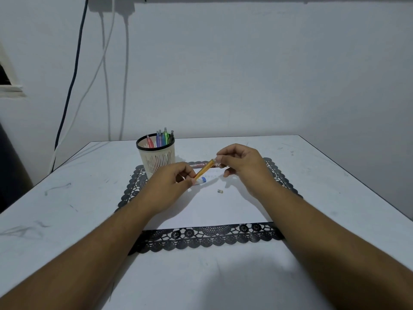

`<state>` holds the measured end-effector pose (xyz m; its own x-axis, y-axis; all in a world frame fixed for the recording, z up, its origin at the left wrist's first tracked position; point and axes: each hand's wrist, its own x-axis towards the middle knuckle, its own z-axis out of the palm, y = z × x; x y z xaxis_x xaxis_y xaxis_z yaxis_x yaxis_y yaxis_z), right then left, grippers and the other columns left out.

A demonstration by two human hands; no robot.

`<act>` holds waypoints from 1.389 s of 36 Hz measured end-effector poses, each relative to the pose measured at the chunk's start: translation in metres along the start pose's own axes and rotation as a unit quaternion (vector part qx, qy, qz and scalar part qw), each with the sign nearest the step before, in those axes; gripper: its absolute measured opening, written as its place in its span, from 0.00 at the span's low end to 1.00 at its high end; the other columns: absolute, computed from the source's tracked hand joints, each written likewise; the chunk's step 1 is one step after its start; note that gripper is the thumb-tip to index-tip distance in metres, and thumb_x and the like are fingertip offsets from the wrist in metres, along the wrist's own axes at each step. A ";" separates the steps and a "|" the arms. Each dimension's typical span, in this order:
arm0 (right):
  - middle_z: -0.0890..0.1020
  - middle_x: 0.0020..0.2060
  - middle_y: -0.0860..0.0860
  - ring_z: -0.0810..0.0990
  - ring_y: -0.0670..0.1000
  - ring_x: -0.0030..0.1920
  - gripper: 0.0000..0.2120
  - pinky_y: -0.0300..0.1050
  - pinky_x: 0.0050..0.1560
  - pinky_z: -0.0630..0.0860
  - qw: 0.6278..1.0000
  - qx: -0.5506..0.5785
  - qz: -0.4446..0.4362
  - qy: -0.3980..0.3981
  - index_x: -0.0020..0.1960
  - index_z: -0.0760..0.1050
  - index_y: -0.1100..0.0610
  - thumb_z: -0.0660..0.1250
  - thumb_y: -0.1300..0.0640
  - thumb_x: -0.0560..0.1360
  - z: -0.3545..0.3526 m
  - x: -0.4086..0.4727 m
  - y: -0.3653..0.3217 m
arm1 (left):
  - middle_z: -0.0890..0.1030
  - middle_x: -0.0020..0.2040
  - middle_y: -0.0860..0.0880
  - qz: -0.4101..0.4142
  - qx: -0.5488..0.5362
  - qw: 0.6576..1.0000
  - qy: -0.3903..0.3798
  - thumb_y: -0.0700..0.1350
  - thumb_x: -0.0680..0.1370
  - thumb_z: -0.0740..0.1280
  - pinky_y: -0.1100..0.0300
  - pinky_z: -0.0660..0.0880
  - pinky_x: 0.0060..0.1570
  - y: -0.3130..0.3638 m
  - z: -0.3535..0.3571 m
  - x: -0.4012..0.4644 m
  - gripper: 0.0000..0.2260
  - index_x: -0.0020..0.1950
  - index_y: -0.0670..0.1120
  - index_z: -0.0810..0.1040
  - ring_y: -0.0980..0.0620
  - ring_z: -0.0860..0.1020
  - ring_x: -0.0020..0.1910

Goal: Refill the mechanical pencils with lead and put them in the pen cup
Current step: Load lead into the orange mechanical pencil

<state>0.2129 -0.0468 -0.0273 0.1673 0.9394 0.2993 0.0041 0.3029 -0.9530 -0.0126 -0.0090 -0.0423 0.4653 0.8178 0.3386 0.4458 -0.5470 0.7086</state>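
My left hand (172,184) grips the lower end of an orange mechanical pencil (204,170), which tilts up to the right above the white sheet (207,206). My right hand (241,163) pinches at the pencil's upper end with thumb and forefinger; whether a lead is between them is too small to tell. A small grey pencil cap (220,191) lies loose on the sheet. A blue and white lead case (201,180) lies under the pencil. The cream pen cup (156,161) with a black rim stands at the back left and holds several coloured pencils (161,138).
A black lace placemat (201,237) lies under the sheet on the white table (67,209). A red-brown flat box (196,164) lies behind my hands. Cables (105,70) hang down the wall at the back left.
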 end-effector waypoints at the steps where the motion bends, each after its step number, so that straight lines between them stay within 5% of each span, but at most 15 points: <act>1: 0.85 0.38 0.57 0.83 0.49 0.39 0.03 0.42 0.34 0.79 1.000 0.016 0.009 0.004 0.48 0.82 0.64 0.74 0.69 0.75 0.001 0.000 0.000 | 0.81 0.38 0.53 0.001 0.002 1.000 0.001 0.43 0.79 0.72 0.56 0.71 0.38 0.000 0.000 0.000 0.06 0.45 0.55 0.82 0.59 0.73 0.33; 11: 0.86 0.38 0.54 0.82 0.48 0.39 0.04 0.40 0.34 0.77 0.999 -0.029 0.002 0.017 0.48 0.84 0.65 0.74 0.63 0.76 0.003 -0.001 0.005 | 0.80 0.38 0.60 0.009 0.004 1.000 0.004 0.43 0.79 0.72 0.58 0.71 0.39 0.000 0.000 0.000 0.06 0.46 0.54 0.82 0.61 0.75 0.36; 24: 0.87 0.39 0.56 0.81 0.48 0.37 0.06 0.43 0.33 0.75 0.996 -0.082 -0.013 0.024 0.45 0.84 0.63 0.76 0.59 0.76 0.002 -0.002 0.004 | 0.81 0.43 0.56 0.033 0.052 0.998 0.006 0.44 0.80 0.71 0.51 0.74 0.45 0.000 0.000 0.001 0.06 0.47 0.55 0.81 0.54 0.77 0.43; 33: 0.87 0.38 0.55 0.81 0.49 0.38 0.07 0.43 0.34 0.75 0.996 -0.086 -0.011 0.019 0.45 0.84 0.64 0.76 0.60 0.76 -0.001 -0.002 0.002 | 0.79 0.43 0.57 0.055 0.073 0.996 0.009 0.42 0.81 0.69 0.58 0.70 0.41 0.001 -0.001 0.001 0.07 0.48 0.54 0.79 0.58 0.75 0.41; 42: 0.86 0.36 0.54 0.80 0.47 0.35 0.09 0.41 0.34 0.75 0.990 -0.139 -0.028 0.024 0.43 0.85 0.62 0.76 0.55 0.76 0.001 -0.005 0.001 | 0.79 0.48 0.56 0.091 0.123 0.988 0.020 0.42 0.81 0.69 0.54 0.74 0.45 0.003 -0.003 0.000 0.04 0.52 0.51 0.79 0.55 0.76 0.45; 48: 0.79 0.29 0.55 0.70 0.45 0.29 0.09 0.40 0.32 0.66 0.968 -0.232 -0.094 0.004 0.43 0.87 0.56 0.72 0.53 0.79 0.000 -0.008 -0.004 | 0.78 0.47 0.56 0.085 0.138 0.986 0.031 0.42 0.82 0.68 0.58 0.72 0.43 0.004 -0.004 -0.001 0.03 0.53 0.50 0.79 0.57 0.74 0.44; 50: 0.76 0.27 0.47 0.68 0.44 0.28 0.08 0.36 0.30 0.64 0.966 -0.245 -0.087 -0.008 0.45 0.87 0.56 0.72 0.55 0.80 0.000 -0.007 -0.004 | 0.77 0.46 0.57 0.083 0.141 0.986 0.031 0.42 0.82 0.68 0.60 0.70 0.42 0.004 -0.004 -0.001 0.03 0.52 0.50 0.79 0.57 0.74 0.44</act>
<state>0.2117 -0.0545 -0.0258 0.1065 0.8844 0.4543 0.4967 0.3486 -0.7949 -0.0147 -0.0112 -0.0377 0.5063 0.7178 0.4779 0.5673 -0.6946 0.4424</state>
